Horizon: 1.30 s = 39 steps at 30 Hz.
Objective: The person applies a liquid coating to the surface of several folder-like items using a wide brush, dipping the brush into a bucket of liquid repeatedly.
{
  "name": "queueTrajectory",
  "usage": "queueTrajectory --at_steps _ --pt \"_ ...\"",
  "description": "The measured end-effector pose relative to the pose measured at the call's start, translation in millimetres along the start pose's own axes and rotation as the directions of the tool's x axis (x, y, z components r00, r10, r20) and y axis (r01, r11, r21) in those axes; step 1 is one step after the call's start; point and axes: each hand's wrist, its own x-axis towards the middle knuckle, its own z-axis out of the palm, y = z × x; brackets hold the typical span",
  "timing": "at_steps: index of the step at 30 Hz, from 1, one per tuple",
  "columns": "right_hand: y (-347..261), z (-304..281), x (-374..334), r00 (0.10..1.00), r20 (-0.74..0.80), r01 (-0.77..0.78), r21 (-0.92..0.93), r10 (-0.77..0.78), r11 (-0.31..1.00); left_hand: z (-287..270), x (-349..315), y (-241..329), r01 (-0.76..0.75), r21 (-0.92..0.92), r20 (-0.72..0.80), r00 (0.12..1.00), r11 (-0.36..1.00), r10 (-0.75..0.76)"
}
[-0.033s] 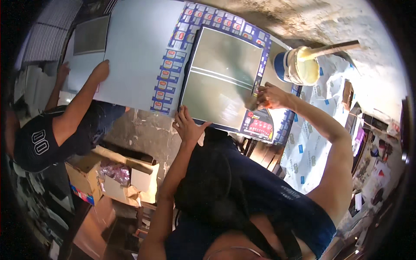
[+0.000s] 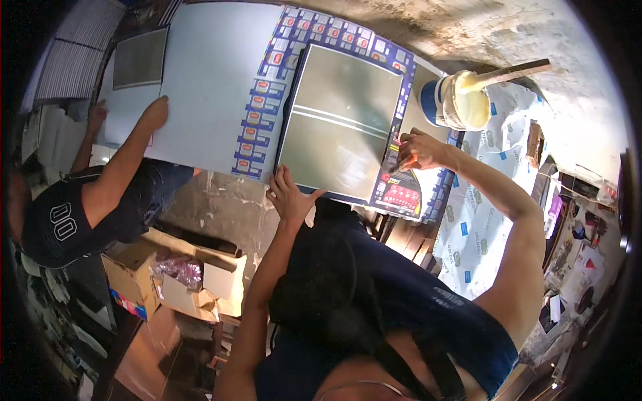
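Observation:
My left hand (image 2: 291, 197) lies with fingers spread at the near left corner of a grey-brown board (image 2: 342, 127). Two white stripes cross this board, which has a dark border. My right hand (image 2: 422, 151) is closed, by the board's right edge, on a small tool with a dark end (image 2: 393, 170). Its kind is too unclear to name. Under the board are blue printed sheets (image 2: 253, 132). Part of a black and red printed panel (image 2: 401, 194) shows below my right hand.
A tub (image 2: 461, 107) of pale cream paste with a wooden stick (image 2: 511, 73) stands at the right. To the left, a co-worker's hand (image 2: 156, 112) touches a large white sheet (image 2: 214, 87) near a grey panel (image 2: 140, 59). An open cardboard box (image 2: 137, 271) sits below.
My right hand's fingers and tool have shifted slightly, off the board's edge and down toward the printed panel. My left hand stays at the corner.

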Motion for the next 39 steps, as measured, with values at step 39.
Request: queueTrajectory --at_steps 39 --pt "-81.6 71.7 52.3 0.497 -0.649 -0.506 0.322 0.576 0.800 -17.9 15.1 0.2 -0.366 0.300 0.167 0.929 0.881 0.330"
